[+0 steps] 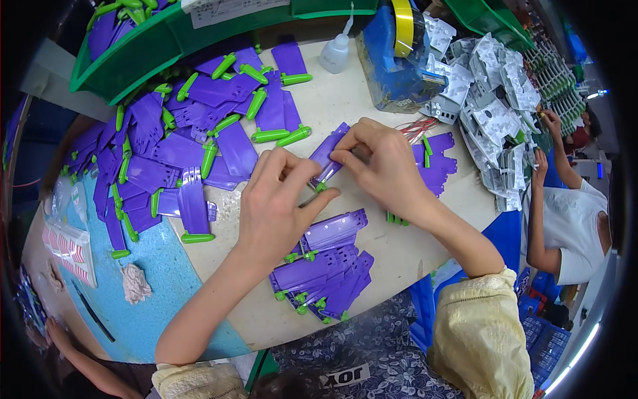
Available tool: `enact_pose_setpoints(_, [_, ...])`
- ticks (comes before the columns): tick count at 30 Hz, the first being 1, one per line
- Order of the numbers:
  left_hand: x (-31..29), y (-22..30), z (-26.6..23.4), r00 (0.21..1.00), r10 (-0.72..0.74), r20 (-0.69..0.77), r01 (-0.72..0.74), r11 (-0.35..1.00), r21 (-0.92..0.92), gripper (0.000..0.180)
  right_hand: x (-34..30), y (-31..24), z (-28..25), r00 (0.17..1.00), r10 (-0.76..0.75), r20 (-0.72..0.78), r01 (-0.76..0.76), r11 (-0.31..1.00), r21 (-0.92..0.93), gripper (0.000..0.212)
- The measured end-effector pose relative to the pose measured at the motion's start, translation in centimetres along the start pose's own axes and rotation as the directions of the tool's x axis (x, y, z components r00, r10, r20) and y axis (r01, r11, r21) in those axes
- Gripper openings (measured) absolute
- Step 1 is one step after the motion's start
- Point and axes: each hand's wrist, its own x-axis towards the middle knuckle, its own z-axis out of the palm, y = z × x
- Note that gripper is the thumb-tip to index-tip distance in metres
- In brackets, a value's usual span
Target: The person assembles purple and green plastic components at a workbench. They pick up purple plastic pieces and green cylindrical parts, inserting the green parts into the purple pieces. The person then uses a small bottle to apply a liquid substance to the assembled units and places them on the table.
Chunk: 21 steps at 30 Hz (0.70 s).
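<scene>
A purple plastic piece with a green tip [327, 154] is held between my two hands over the middle of the table. My left hand [274, 199] is closed on its lower, green end, thumb and fingers pinching there. My right hand [385, 163] pinches the right edge near the upper end. Just below my left hand lies a stack of similar purple pieces [335, 266] with green ends. More purple pieces [434, 163] lie to the right of my right hand, partly hidden by it, beside a bundle of thin red and white wires [420, 126].
A large heap of purple and green pieces [179, 143] covers the left, below a green bin [153, 50]. Behind stand a small squeeze bottle [334, 54] and a blue tape dispenser [392, 73]. Grey molded parts [495, 106] pile up at right. Other people work on both sides.
</scene>
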Motion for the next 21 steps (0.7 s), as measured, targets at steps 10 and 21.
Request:
enact_pose_setpoints(10, [2.4,-1.2,-0.7,0.928,0.303,0.216,-0.308,0.951,-0.014,0.033,-0.6,0.8,-0.2,0.935,-0.287,-0.208,0.241,0.945,-0.223,0.009])
enact_pose_setpoints(21, [2.5,-0.4,-0.7,0.957,0.182,0.226,-0.175,0.983,-0.049,0.072,6.0,3.3,-12.8,0.882,0.467,-0.064,-0.433,0.855,0.284,0.026])
